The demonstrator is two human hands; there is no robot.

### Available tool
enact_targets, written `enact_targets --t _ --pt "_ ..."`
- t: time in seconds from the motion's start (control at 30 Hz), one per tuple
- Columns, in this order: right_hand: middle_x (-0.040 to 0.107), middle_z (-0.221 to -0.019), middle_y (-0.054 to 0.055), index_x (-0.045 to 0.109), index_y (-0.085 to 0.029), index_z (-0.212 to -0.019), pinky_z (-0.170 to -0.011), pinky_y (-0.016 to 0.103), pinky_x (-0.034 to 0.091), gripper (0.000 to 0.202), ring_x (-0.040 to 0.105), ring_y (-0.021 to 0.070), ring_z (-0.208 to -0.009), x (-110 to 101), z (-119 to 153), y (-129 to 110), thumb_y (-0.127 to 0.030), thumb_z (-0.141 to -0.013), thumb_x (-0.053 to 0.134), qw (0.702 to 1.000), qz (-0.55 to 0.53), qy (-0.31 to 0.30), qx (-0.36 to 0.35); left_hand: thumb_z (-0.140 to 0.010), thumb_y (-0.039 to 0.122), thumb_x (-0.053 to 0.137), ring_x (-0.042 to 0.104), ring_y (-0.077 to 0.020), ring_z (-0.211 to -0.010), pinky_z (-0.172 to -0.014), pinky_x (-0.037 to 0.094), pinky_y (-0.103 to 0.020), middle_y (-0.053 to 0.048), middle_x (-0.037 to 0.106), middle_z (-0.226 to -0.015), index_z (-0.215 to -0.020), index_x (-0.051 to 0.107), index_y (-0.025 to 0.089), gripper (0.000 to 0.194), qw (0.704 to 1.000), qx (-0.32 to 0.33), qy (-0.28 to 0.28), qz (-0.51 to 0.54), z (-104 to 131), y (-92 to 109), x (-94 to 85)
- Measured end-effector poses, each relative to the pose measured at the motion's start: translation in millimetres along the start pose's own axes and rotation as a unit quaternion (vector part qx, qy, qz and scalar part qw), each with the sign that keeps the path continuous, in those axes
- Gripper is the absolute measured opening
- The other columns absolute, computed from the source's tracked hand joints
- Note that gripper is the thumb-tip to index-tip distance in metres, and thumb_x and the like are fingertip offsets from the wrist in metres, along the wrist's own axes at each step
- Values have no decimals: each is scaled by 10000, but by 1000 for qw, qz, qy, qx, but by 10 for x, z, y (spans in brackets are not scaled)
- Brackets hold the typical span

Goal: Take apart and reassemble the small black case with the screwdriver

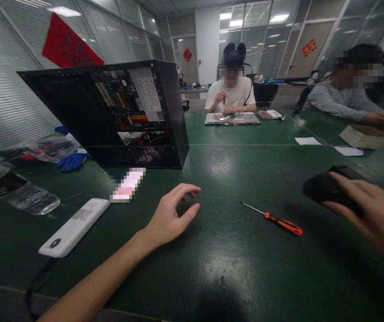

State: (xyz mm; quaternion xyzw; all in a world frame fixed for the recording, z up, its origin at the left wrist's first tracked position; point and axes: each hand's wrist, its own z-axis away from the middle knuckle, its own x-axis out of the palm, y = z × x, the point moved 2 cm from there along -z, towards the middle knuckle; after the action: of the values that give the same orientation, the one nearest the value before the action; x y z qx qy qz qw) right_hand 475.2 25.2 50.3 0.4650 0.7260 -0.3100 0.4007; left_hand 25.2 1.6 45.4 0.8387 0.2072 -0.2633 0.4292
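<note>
Head view: the right hand (pixel 375 212) grips a blurred black block (pixel 321 185), probably stiff, fairly light, best held round its sides; the left hand (pixel 172 217) is empty, loosely curled.

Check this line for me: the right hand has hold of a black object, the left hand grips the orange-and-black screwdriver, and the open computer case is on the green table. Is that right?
Not quite: the head view shows the left hand without the screwdriver, which lies on the green table between the two hands. The rest is as you wrote it.
</note>
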Motion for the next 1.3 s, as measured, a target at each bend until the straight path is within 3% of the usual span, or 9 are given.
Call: enact_targets --t 0.17,0.3,0.5,0.63,0.73,0.83,0.97,1.1,1.3 --pt "622 -1384 161 365 -215 -1606 -985 481 590 610 640 308 -1178 629 -356 -1437 -394 -1048 535 951 -132 -122 -251 -866 288 791 657 -277 -1210 -1023 553 -419 -113 658 -1376 -1484 498 242 685 990 15 -100 103 -154 93 443" --pt "632 -1341 225 410 -86 -1541 -1001 562 575 592 638 342 -1170 1011 -385 -1864 -329 -1030 584 941 -146 -151 -267 -838 295 822 661 -288 -1229 -1111 499 -433 -107 696 -1337 -1368 624 203 573 989 -26 -101 103 -107 -26 654" --pt "484 -1567 192 408 -186 -1565 -1182 538 451 763 476 339 -1445 787 -429 -1298 -582 -958 647 938 -232 -199 -163 -882 305 791 681 -255 -1186 -1073 510 -386 -70 718 -1313 -1308 703 227 443 984 -42 -130 113 -35 -167 685" --pt "680 -1314 171 670 -204 -1337 -980 537 576 621 680 361 -1155 572 -353 -642 -633 -888 690 922 -168 -346 -34 -883 259 765 678 -242 -1180 -1072 491 -372 -48 734 -1284 -1272 726 237 391 983 -39 -143 110 -55 -114 698" --pt "747 -1089 115 753 -234 -1171 -820 446 605 390 725 299 -949 527 -289 -430 -519 -914 679 898 -169 -406 -3 -848 243 779 679 -249 -1133 -1038 489 -385 -41 752 -1224 -1230 730 235 386 984 -62 -137 96 -66 -81 734" --pt "744 -1042 91 762 -245 -1153 -794 405 587 356 715 251 -894 486 -352 -473 -504 -994 578 912 -200 -357 -25 -815 257 795 674 -261 -1087 -995 492 -393 -48 754 -1165 -1190 730 228 382 985 -84 -126 83 -71 -74 766" --pt "743 -1142 89 739 -243 -1203 -847 417 595 412 720 256 -969 282 -574 -628 -564 -968 632 944 -260 -204 -24 -808 261 795 674 -256 -1080 -976 489 -380 -44 747 -1154 -1174 732 235 372 984 -92 -121 98 -79 -90 787" --pt "739 -1264 59 733 -275 -1198 -940 408 602 373 728 267 -1091 -76 -878 -951 -505 -905 753 925 -375 -54 -27 -788 257 797 679 -258 -1085 -992 483 -385 -38 744 -1167 -1172 728 242 391 981 -101 -127 105 -95 -112 803" --pt "732 -976 31 638 -226 -1089 -706 297 571 155 713 182 -815 -395 -1174 -1600 -332 -981 668 917 -376 43 -127 -745 204 766 680 -258 -1050 -967 498 -376 -46 726 -1131 -1144 699 214 405 982 -74 -138 102 -148 -149 836"
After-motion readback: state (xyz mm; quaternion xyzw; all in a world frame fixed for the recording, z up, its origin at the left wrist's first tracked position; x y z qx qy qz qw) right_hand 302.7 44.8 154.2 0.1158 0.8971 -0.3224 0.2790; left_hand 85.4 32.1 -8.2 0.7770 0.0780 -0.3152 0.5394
